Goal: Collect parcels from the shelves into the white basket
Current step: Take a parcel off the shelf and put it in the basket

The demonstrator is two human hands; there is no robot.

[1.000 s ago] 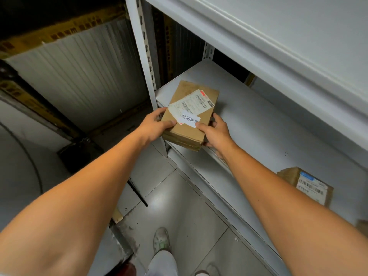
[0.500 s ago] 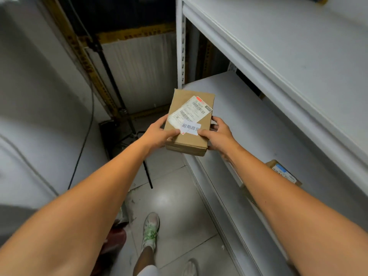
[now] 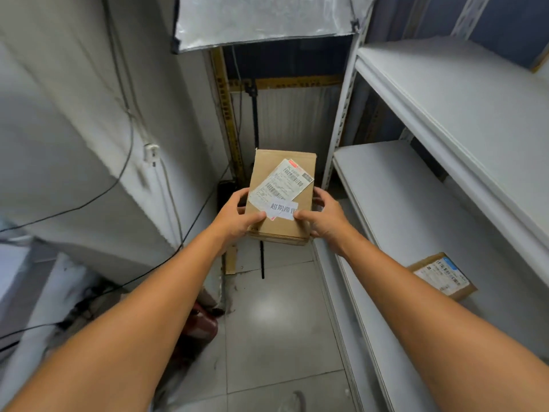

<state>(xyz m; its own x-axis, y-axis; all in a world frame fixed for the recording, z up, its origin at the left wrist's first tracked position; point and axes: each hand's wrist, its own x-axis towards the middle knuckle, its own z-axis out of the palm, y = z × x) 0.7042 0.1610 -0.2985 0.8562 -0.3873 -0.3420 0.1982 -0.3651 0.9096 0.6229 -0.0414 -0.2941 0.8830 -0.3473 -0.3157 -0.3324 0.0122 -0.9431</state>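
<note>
A brown cardboard parcel (image 3: 279, 173) with white shipping labels hangs in the air over the aisle, left of the shelves. My left hand (image 3: 237, 217) grips its left side with the thumb on top. My right hand (image 3: 322, 218) grips its right side, thumb on the label. A second brown parcel (image 3: 442, 276) with a blue-edged label lies on the lower white shelf (image 3: 395, 203) to the right of my right forearm. The white basket is not in view.
White metal shelving (image 3: 463, 93) fills the right side. A white wall with black cables (image 3: 124, 173) runs along the left. A stand pole (image 3: 255, 126) and a softbox (image 3: 261, 19) stand at the aisle's end. Grey floor tiles (image 3: 276, 337) lie below, with a red object (image 3: 202, 325) beside my left arm.
Both hands have carried the parcel off the lower shelf and leftward into the aisle. My view has turned left, away from the shelves.
</note>
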